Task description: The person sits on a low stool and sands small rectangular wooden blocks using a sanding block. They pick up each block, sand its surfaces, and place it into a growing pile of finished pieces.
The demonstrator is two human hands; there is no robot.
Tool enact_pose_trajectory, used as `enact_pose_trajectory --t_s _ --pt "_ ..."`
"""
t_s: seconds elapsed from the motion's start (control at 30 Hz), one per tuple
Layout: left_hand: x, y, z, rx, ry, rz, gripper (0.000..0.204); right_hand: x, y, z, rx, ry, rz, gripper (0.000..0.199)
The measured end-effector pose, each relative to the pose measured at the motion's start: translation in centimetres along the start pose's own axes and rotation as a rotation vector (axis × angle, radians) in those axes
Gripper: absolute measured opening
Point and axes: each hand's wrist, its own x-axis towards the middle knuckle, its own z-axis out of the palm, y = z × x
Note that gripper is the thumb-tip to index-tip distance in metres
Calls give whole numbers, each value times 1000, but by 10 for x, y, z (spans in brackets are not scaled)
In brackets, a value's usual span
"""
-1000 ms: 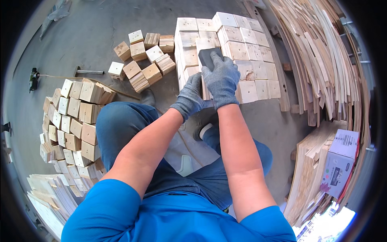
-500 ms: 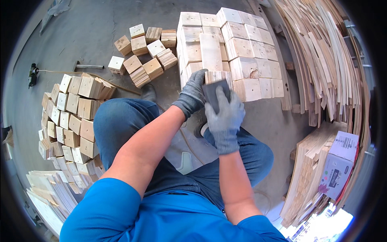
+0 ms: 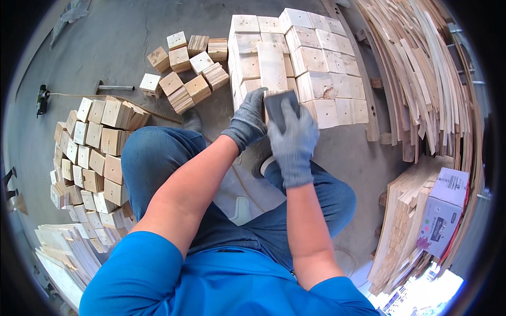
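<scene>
My left hand (image 3: 247,120), in a grey knit glove, grips the side of a wooden block (image 3: 271,92) in front of the large stack. Most of that block is hidden behind a dark grey, flat sanding block (image 3: 275,111). My right hand (image 3: 295,138), gloved too and slightly blurred, is closed on the sanding block and presses it against the near face of the wood. Just beyond both hands, a pale upright-looking board (image 3: 272,63) lies along the stack of wooden blocks (image 3: 321,63).
Loose wooden blocks (image 3: 197,88) lie on the floor left of the stack. A heap of blocks (image 3: 95,152) stands beside my left knee. Long wood strips (image 3: 421,89) line the right side, near a carton (image 3: 444,210). A green-black tool (image 3: 42,100) with a hose lies far left.
My right hand has moved the sanding block slightly up and left over the wooden block, covering more of its layered face. The left hand keeps its grip; the view has shifted slightly.
</scene>
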Motion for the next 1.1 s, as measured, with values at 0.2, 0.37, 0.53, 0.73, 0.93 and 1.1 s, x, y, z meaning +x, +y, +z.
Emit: enact_pose_trajectory --t_s 0.2,0.37,0.53,0.73,0.93,1.1 --pt "-2 -11 6 -132 -1 30 99 -49 6 -3 -13 22 -43 70" --pt "6 10 -5 -82 -158 42 92 19 -4 18 -34 94 -35 64" --pt "7 26 -6 -252 -64 -7 98 101 -12 19 -26 6 52 64" --pt "9 -8 5 -461 -136 -70 99 44 -14 10 -7 -7 -18 66" --pt "-1 14 -5 -87 -13 15 71 -51 1 2 -7 29 -26 68" --pt "3 -28 9 -91 -86 5 94 -11 -7 10 -42 38 -69 68"
